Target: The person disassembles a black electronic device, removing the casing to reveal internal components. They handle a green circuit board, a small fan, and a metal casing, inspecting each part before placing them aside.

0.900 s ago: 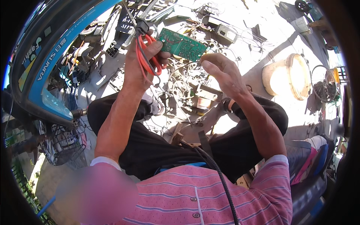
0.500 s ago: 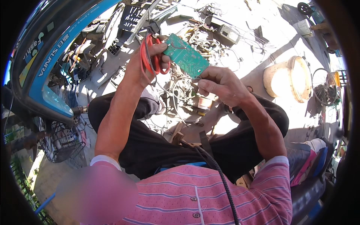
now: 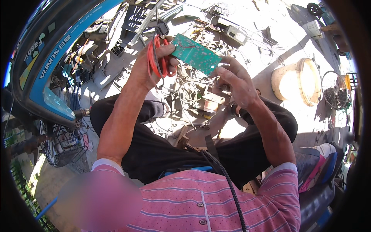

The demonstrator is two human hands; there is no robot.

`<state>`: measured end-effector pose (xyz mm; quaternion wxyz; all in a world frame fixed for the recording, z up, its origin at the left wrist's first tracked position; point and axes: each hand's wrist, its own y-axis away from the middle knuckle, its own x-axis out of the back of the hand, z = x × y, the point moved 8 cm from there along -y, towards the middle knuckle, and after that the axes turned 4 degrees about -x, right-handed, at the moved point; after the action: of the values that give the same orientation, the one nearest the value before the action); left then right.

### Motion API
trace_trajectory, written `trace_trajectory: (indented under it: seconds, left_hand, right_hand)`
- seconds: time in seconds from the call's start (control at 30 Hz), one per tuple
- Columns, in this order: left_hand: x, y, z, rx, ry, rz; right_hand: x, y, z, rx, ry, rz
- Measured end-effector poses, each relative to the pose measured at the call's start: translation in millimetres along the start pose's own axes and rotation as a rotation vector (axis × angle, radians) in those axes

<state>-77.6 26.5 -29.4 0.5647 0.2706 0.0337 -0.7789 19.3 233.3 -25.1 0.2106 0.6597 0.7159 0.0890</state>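
Note:
A green circuit board [image 3: 196, 55], solder side showing and a thin red wire across it, is held up in front of me at a tilt. My left hand [image 3: 156, 58] pinches its left end, thumb on top. Looped around the same hand hangs a coil of red cable [image 3: 153, 63] with a dark strand alongside and a black plug-like piece [image 3: 161, 28] above it. At the board's lower right end, my right hand [image 3: 236, 79] grips the edge with thumb and fingers; some fingertips are hidden. Beneath that hand lies a metal bracket piece [image 3: 213, 96] beside a copper-coloured coil [image 3: 210, 106].
Tangled wires [image 3: 189, 87] and scrap parts cover the ground between my feet. A pale box-shaped part [image 3: 236, 35] lies farther off. To the right stands a dirty bucket [image 3: 295, 81]; a blue-and-black vehicle panel [image 3: 58, 58] looms at left, above a wire basket [image 3: 65, 149].
The board has turned a little, its right end rising to the right. My right hand has moved up and right with it, uncovering more of the bracket piece below.

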Motion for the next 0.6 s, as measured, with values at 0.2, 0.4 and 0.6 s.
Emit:
trace_trajectory:
  seconds: [0.2, 0.4, 0.6]
  left_hand:
    - [-6.9, -1.3, -5.2, 0.011, 0.032, -0.088]
    - [-9.7, -2.9, -8.6, 0.008, 0.044, -0.172]
    - [-9.4, -2.7, -12.0, 0.035, 0.052, -0.208]
  right_hand:
    - [-9.1, -1.5, 9.8, -0.031, -0.045, -0.158]
    - [-12.0, -2.9, 12.8, -0.077, -0.157, -0.184]
    - [-23.7, 0.4, 18.6, -0.213, -0.274, -0.397]
